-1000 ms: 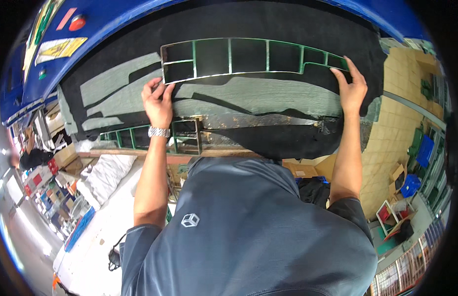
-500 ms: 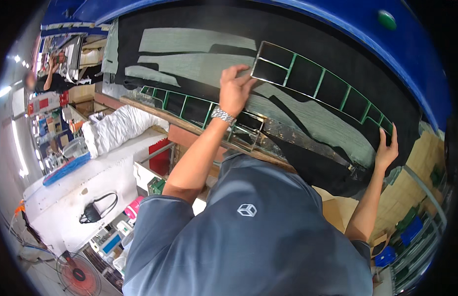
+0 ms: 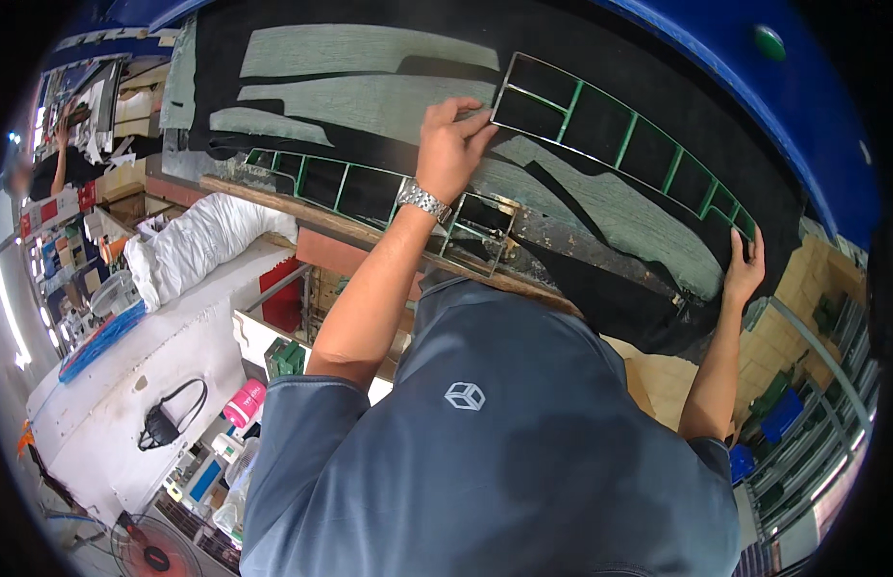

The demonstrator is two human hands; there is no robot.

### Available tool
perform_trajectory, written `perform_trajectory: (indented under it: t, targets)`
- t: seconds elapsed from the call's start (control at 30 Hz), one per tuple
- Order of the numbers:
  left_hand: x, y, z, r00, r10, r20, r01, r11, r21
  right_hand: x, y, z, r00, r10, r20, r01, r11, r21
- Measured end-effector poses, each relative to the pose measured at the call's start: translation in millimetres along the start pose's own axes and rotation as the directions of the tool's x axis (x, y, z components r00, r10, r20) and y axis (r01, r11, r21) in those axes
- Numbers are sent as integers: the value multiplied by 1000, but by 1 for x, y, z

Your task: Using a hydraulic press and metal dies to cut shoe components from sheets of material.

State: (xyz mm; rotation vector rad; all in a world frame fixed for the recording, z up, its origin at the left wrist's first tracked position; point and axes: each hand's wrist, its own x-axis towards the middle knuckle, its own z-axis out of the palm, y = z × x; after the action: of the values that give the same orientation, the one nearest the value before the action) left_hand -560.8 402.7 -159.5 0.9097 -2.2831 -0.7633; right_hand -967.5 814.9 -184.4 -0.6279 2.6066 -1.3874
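A long cutting die, a narrow green and bare-metal frame with cross bars, lies on or just above a black sheet. With thumb and fingers, my left hand pinches its left end. My right hand grips the far right end between thumb and finger. Long shaped openings in the sheet show a pale grey-green surface underneath. A second similar die lies along the near edge, partly hidden behind my left wrist, which wears a metal watch.
A blue machine beam with a green button curves over the far side. A wooden strip edges the table. To the left are a white bundle, a white table with a black bag, and a fan. Another person stands far left.
The whole view has shifted slightly, with the scene sliding left and up. Both hands keep their hold on the die's ends, and the die's place on the sheet looks nearly the same.
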Motion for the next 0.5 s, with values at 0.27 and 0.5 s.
perform_trajectory:
  t: [0.27, 0.5]
  targets:
    - [-7, -5, 5, 999, -20, 36, 16, 994, 112, -7, -4, 9, 988, -102, -117, 80, 981, -177]
    - [-3, -16, 2, 997, -18, 81, 9, 994, 111, -12, -20, 7, 984, -142, -109, 111, 962, -249]
